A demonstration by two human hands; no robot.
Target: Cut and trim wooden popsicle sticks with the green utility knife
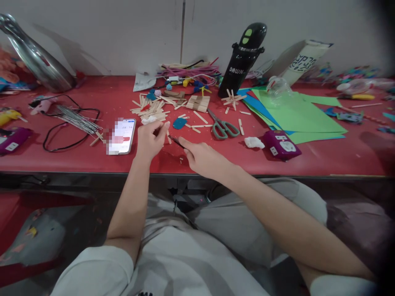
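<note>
My left hand (151, 139) is closed in a pinch, with the end of a small wooden craft stick (168, 137) showing past its fingertips. In my right hand (205, 157) is a thin dark tool (175, 141), gripped with the index finger along it; its tip meets the stick or lies right beside it. Whether it is a knife or another tool cannot be made out. Small wood chips (181, 160) lie below the hands. A blue flat piece (179, 123) and scissors with grey-green handles (224, 128) are just beyond them.
Craft sticks (149, 107) are heaped behind my left hand, beside a lit phone (122, 137). A stick star (233, 100), a black bottle (241, 61), green paper sheets (311, 117), a purple box (281, 145) and a white crumpled tissue (254, 142) stand or lie rightward. Wires (77, 119) lie left.
</note>
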